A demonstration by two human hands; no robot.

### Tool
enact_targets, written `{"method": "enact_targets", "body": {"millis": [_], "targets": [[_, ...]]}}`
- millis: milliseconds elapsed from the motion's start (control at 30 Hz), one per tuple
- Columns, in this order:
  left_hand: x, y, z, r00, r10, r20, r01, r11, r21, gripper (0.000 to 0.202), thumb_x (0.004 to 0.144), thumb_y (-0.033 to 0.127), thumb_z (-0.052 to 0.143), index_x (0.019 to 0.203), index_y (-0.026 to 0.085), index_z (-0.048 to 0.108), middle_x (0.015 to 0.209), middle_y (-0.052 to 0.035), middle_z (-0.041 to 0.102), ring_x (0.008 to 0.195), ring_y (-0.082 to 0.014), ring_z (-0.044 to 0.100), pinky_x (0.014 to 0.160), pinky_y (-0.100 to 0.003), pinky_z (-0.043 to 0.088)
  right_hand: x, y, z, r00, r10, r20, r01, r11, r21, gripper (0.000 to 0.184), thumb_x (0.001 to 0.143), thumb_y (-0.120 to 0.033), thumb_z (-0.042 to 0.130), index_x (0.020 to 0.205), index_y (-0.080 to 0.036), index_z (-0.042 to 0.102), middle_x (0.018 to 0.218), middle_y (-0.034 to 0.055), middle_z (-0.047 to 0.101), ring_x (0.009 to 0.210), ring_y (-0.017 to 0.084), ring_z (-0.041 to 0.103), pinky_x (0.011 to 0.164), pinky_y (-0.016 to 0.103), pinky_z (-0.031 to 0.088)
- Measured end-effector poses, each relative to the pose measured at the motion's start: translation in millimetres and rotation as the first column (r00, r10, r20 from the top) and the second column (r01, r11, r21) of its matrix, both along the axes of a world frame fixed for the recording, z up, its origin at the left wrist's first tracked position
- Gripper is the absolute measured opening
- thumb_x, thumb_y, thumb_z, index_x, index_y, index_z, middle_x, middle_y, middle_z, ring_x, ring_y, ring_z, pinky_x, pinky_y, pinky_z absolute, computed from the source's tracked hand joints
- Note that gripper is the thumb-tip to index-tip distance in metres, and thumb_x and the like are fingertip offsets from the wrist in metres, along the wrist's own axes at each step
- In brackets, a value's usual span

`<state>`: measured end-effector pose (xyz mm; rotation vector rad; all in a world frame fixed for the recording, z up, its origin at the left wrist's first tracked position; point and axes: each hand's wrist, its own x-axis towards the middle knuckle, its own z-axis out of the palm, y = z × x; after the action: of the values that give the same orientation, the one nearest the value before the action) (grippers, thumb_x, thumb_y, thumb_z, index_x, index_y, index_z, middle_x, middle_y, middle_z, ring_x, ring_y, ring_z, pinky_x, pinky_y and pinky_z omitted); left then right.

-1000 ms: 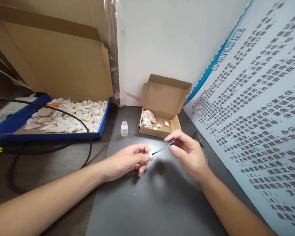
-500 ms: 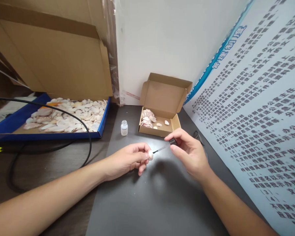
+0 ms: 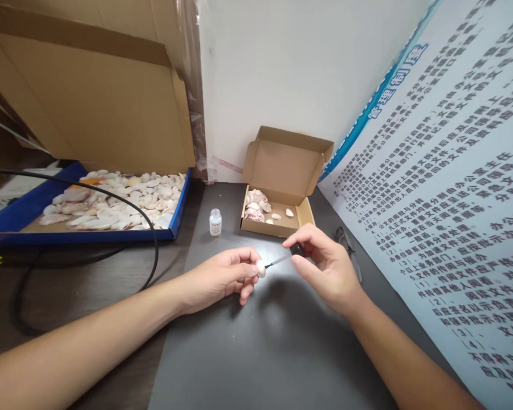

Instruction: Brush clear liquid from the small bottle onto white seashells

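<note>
Between the thumb and fingers of my left hand (image 3: 228, 274) is a small white seashell (image 3: 261, 269). My right hand (image 3: 325, 267) pinches the black cap of a small applicator brush (image 3: 280, 260), whose thin stem points left. Its dark tip meets the right side of the shell. A small clear glass bottle (image 3: 215, 222) with a pale label stands uncapped on the dark mat, beyond my left hand. Behind my hands, an open cardboard box (image 3: 265, 229) holds ribbed reddish-white shells (image 3: 255, 206) and a few small white ones.
At the left, a large blue-edged box (image 3: 173, 232) is full of pale shells (image 3: 128, 199), its brown lid raised. A black cable (image 3: 151, 228) loops across its front. Dark glasses (image 3: 346, 245) lie partly behind my right hand. A printed poster (image 3: 444, 188) slants along the right.
My right hand has shifted slightly left with the brush, its tip still at the shell. My left hand keeps nearly the same place, and more of the glasses shows.
</note>
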<state>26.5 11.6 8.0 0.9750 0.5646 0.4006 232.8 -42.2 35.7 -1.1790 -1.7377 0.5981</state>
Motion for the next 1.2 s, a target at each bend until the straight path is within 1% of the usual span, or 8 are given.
{"method": "enact_targets", "body": {"millis": [200, 333, 467, 600, 733, 867, 1033, 1200], "targets": [[0.0, 0.1, -1.3, 1.000, -0.014, 0.012, 0.014, 1.000, 0.009, 0.023, 0.079, 0.030, 0.072, 0.084, 0.016, 0.055, 0.068, 0.0041, 0.055, 0.053, -0.0072, 0.050, 0.056, -0.021, 0.044, -2.2, -0.2, -0.5, 0.999, -0.030, 0.043, 0.031, 1.000, -0.005, 0.015, 0.080, -0.013, 0.060, 0.091, -0.023, 0.065, 0.080, -0.0001, 0.051, 0.065, 0.015, 0.047, 0.059, 0.030, 0.042], [-0.3, 0.2, -1.4, 1.000, -0.006, 0.004, 0.006, 1.000, 0.002, 0.023, 0.077, 0.029, 0.073, 0.085, 0.017, 0.055, 0.067, 0.0045, 0.055, 0.053, -0.0075, 0.050, 0.056, -0.022, 0.044, -1.4, -0.4, -0.1, 0.999, 0.022, -0.032, -0.022, 0.999, -0.023, 0.014, 0.083, -0.016, 0.057, 0.092, -0.024, 0.064, 0.082, 0.0007, 0.053, 0.068, 0.016, 0.050, 0.060, 0.030, 0.043], [-0.7, -0.1, -0.3, 1.000, -0.009, 0.003, 0.009, 1.000, 0.007, 0.023, 0.077, 0.029, 0.073, 0.084, 0.017, 0.055, 0.068, 0.0042, 0.055, 0.053, -0.0076, 0.050, 0.056, -0.022, 0.043, -0.9, -0.2, 0.1, 0.998, -0.049, 0.045, 0.049, 0.999, -0.014, 0.014, 0.082, -0.014, 0.060, 0.092, -0.023, 0.065, 0.080, 0.0001, 0.051, 0.064, 0.015, 0.047, 0.061, 0.031, 0.042], [-0.8, -0.4, 0.5, 1.000, -0.005, -0.007, 0.005, 1.000, 0.004, 0.024, 0.077, 0.030, 0.074, 0.084, 0.017, 0.055, 0.067, 0.0044, 0.055, 0.054, -0.0079, 0.050, 0.057, -0.023, 0.042, -1.7, 0.3, -0.1, 1.000, 0.005, -0.021, -0.006, 1.000, -0.028, 0.013, 0.084, -0.016, 0.058, 0.093, -0.024, 0.064, 0.082, 0.0008, 0.052, 0.069, 0.016, 0.049, 0.061, 0.031, 0.043], [-0.7, -0.5, -0.1, 1.000, -0.007, 0.000, 0.007, 1.000, 0.003, 0.025, 0.077, 0.031, 0.074, 0.084, 0.017, 0.055, 0.068, 0.0043, 0.055, 0.053, -0.0078, 0.050, 0.057, -0.023, 0.042, -0.8, 1.0, -1.3, 0.998, -0.050, 0.035, 0.051, 0.998, -0.025, 0.014, 0.082, -0.014, 0.060, 0.092, -0.023, 0.064, 0.080, 0.0000, 0.051, 0.065, 0.015, 0.046, 0.061, 0.031, 0.041], [-0.5, -0.5, -0.8, 1.000, 0.000, 0.002, 0.000, 1.000, 0.006, 0.025, 0.077, 0.031, 0.075, 0.083, 0.017, 0.055, 0.066, 0.0046, 0.054, 0.053, -0.0080, 0.050, 0.057, -0.023, 0.042, 1.9, 1.3, -1.4, 0.997, 0.007, -0.072, -0.010, 0.999, -0.043, 0.013, 0.085, -0.018, 0.058, 0.094, -0.024, 0.064, 0.081, 0.0007, 0.052, 0.069, 0.017, 0.049, 0.062, 0.031, 0.042], [-0.9, -0.2, -0.5, 1.000, -0.007, 0.003, 0.007, 1.000, 0.005, 0.025, 0.077, 0.031, 0.074, 0.084, 0.017, 0.055, 0.067, 0.0045, 0.055, 0.053, -0.0076, 0.050, 0.057, -0.023, 0.043, 1.4, 0.5, 2.3, 0.998, -0.054, 0.036, 0.055, 0.998, -0.028, 0.014, 0.083, -0.014, 0.060, 0.092, -0.023, 0.065, 0.080, -0.0003, 0.051, 0.066, 0.015, 0.047, 0.063, 0.031, 0.042], [-0.7, -0.1, 0.1, 1.000, -0.001, 0.003, 0.001, 1.000, -0.004, 0.024, 0.076, 0.030, 0.074, 0.083, 0.017, 0.055, 0.067, 0.0042, 0.056, 0.053, -0.0078, 0.051, 0.056, -0.023, 0.043, 0.9, 0.1, 2.3, 1.000, -0.022, 0.018, 0.023, 0.999, -0.046, 0.014, 0.084, -0.016, 0.059, 0.093, -0.024, 0.064, 0.082, 0.0006, 0.053, 0.067, 0.016, 0.049, 0.061, 0.030, 0.043]]}}
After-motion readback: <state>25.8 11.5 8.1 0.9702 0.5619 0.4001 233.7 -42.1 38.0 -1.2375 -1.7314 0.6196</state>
